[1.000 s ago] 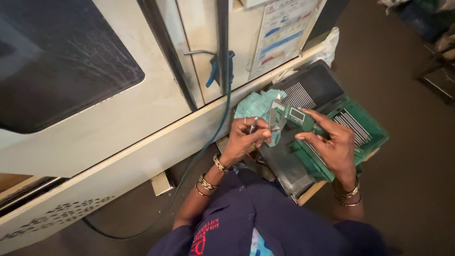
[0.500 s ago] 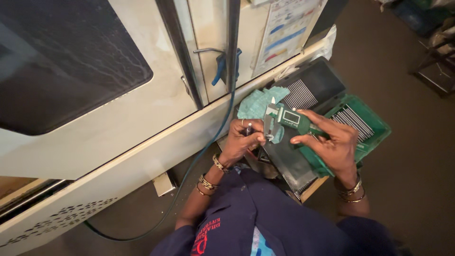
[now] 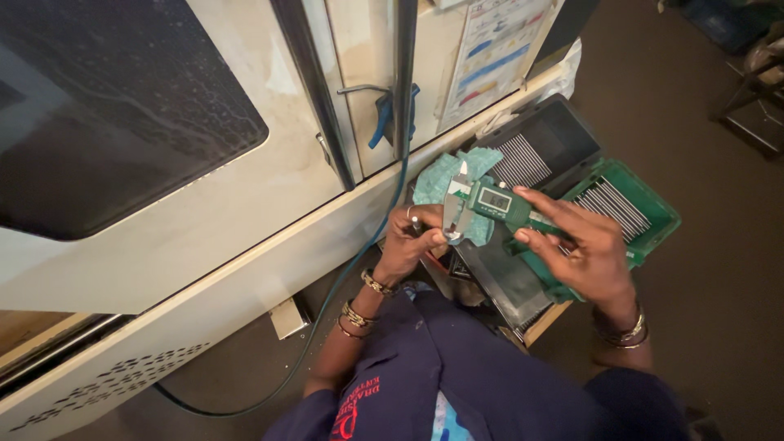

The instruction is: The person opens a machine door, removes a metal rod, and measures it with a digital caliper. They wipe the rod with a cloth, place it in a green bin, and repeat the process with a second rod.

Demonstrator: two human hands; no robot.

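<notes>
My right hand [image 3: 581,249] grips a green digital caliper [image 3: 490,201] by its beam, thumb near the display. The caliper's steel jaws point down and left, closed around a small metal part [image 3: 418,223] that my left hand [image 3: 412,241] pinches between finger and thumb. Both hands hover over a dark tray [image 3: 535,147] and a green tray [image 3: 645,214], each holding rows of thin metal pieces. A teal cloth [image 3: 445,171] lies just behind the caliper.
A large cream machine cabinet [image 3: 204,220] with a dark window and a door handle fills the left and top. A blue hose [image 3: 343,286] hangs down from it to the floor. A wooden stand [image 3: 543,322] carries the trays. Metal chair legs [image 3: 755,106] stand far right.
The caliper has shifted slightly left and its jaws have settled onto the small part in my left hand. Both hands stay close together over the trays.
</notes>
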